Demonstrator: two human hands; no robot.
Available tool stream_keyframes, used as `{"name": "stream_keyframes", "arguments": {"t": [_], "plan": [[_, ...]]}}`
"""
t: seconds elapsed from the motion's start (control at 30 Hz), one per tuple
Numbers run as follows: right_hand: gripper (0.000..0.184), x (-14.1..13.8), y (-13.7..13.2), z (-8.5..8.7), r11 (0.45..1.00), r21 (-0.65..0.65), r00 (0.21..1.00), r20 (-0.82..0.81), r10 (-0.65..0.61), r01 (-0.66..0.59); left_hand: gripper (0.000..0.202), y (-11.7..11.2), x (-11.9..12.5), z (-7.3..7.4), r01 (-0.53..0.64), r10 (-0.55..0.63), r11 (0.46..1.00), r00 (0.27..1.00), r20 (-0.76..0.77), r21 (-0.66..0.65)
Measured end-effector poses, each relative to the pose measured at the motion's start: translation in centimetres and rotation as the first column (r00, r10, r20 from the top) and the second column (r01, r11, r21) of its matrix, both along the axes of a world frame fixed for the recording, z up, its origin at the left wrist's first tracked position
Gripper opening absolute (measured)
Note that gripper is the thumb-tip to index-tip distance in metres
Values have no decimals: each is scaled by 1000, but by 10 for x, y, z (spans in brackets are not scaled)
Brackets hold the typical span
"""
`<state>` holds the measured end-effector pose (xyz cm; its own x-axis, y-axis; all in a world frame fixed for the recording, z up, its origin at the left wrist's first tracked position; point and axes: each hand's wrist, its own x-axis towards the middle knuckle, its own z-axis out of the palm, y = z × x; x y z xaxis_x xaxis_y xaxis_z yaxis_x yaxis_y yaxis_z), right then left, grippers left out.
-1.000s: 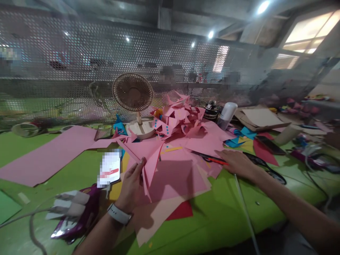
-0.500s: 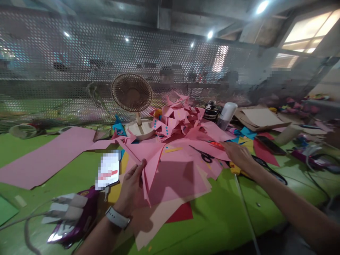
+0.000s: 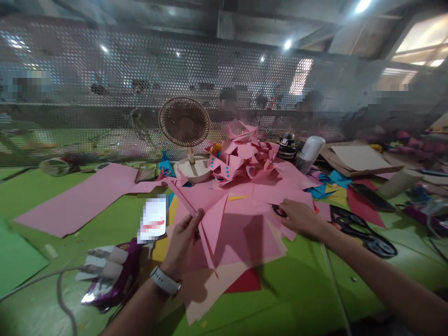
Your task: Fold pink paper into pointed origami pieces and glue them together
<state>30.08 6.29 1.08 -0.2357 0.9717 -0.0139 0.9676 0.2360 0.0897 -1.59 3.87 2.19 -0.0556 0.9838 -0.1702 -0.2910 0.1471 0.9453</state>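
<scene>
My left hand [image 3: 187, 233], with a white watch on the wrist, pinches a folded pink sheet of paper [image 3: 206, 210] between thumb and fingers. The folded piece has pointed corners and stands tilted above flat pink sheets [image 3: 241, 247]. To the right, my right hand [image 3: 301, 217] has its fingers closed over the handles of small black scissors [image 3: 277, 210]. Most of those scissors is hidden under the hand, and they rest on the pink paper. A larger pair of black-handled scissors [image 3: 380, 245] lies beside my right forearm.
Behind the hands stand a fan [image 3: 185, 121] and a heap of pink paper scraps [image 3: 245, 154]. A lit phone [image 3: 153, 219] and a purple power strip [image 3: 126, 266] with plugs lie to the left. At right are a white-capped bottle [image 3: 311, 151] and a dark phone [image 3: 373, 197].
My right hand has moved from the red item at the paper's far edge back toward me, onto the small scissors. My left hand keeps hold of the folded paper. The view has turned slightly left.
</scene>
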Motion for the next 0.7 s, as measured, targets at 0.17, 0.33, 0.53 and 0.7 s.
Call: {"name": "stream_keyframes", "arguments": {"t": [0.17, 0.33, 0.53, 0.7], "plan": [[16, -14, 2, 3, 995, -46, 991, -96, 89, -93, 27, 1, -1, -8, 98, -98, 995, 995, 5, 6], [20, -27, -7, 6, 993, -61, 969, -233, 81, -98, 30, 1, 1, -13, 110, -110, 994, 994, -17, -3], [39, -32, 0, 6, 989, -57, 984, -110, -139, 133, 30, 0, 0, -16, 132, -126, 990, 988, -87, 55], [27, -30, 13, 12, 976, -180, 972, -174, -157, 125, 25, 0, -1, -17, 141, -135, 987, 988, -80, 76]]}}
